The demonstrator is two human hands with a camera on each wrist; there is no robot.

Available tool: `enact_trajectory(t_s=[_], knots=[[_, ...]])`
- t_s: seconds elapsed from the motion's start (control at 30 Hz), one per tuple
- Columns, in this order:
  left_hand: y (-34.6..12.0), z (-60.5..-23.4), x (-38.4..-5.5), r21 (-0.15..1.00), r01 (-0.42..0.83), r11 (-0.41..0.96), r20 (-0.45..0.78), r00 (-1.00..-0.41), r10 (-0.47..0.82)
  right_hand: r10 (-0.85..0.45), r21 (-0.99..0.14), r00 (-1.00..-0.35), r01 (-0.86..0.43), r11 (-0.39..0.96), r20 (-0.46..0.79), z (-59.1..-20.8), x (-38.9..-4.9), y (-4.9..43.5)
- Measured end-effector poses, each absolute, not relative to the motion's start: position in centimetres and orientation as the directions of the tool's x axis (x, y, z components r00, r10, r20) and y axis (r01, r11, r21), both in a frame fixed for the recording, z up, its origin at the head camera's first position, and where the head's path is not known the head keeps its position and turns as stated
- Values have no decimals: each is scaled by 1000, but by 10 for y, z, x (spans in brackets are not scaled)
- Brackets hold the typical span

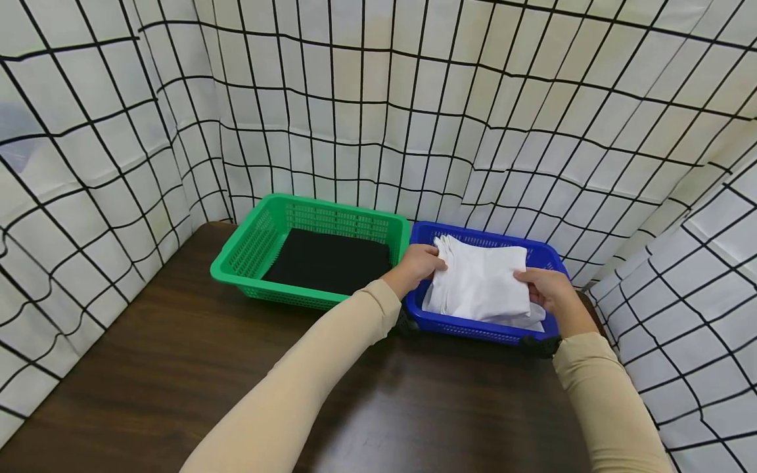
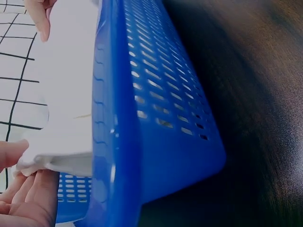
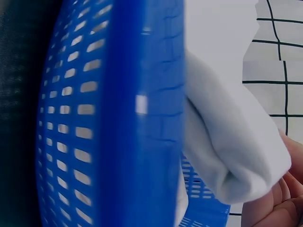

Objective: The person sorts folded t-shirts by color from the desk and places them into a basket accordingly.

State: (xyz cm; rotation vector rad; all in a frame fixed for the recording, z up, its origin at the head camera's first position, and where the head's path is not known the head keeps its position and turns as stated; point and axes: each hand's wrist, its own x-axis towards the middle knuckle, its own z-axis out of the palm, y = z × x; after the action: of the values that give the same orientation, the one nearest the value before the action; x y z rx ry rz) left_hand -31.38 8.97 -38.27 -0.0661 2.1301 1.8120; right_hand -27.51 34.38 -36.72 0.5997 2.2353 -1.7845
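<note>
A folded white cloth (image 1: pixel 485 279) lies over more white fabric inside the blue basket (image 1: pixel 487 332). My left hand (image 1: pixel 421 263) pinches its left edge; in the left wrist view the thumb is above the folded layers and the fingers (image 2: pixel 40 194) are beneath. At the opposite edge my right hand (image 1: pixel 547 288) grips the cloth between thumb and fingers. In the right wrist view a thick rounded fold (image 3: pixel 236 142) hangs by the right hand (image 3: pixel 279 198), just inside the basket's rim.
To the left stands a green basket (image 1: pixel 284 292) holding a folded black cloth (image 1: pixel 331 259). Both baskets rest on a dark wooden table (image 1: pixel 236 368). White sheeting with a black grid pattern (image 1: pixel 367 105) encloses the table at the back and sides.
</note>
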Motion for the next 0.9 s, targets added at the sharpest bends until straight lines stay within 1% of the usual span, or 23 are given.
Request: enact_trajectory(t_s=[0.17,0.27,0.53,0.7,0.9], knots=[[92,-385,-314,944,-247,219,-287,-942,174,178,-880,-895,439,182,-410,-373,-275,342],[91,-386,-312,938,-221,266,-274,-944,182,192,-874,-892,443,197,-409,-376,-276,341],[92,-387,-308,885,-7,466,-137,-960,245,203,-860,-896,438,261,-395,-381,-277,338],[93,-387,-307,844,50,534,-105,-961,257,208,-867,-897,434,246,-390,-384,-278,335],[96,-393,-311,762,137,633,-70,-954,291,213,-855,-882,463,233,-420,-393,-281,336]])
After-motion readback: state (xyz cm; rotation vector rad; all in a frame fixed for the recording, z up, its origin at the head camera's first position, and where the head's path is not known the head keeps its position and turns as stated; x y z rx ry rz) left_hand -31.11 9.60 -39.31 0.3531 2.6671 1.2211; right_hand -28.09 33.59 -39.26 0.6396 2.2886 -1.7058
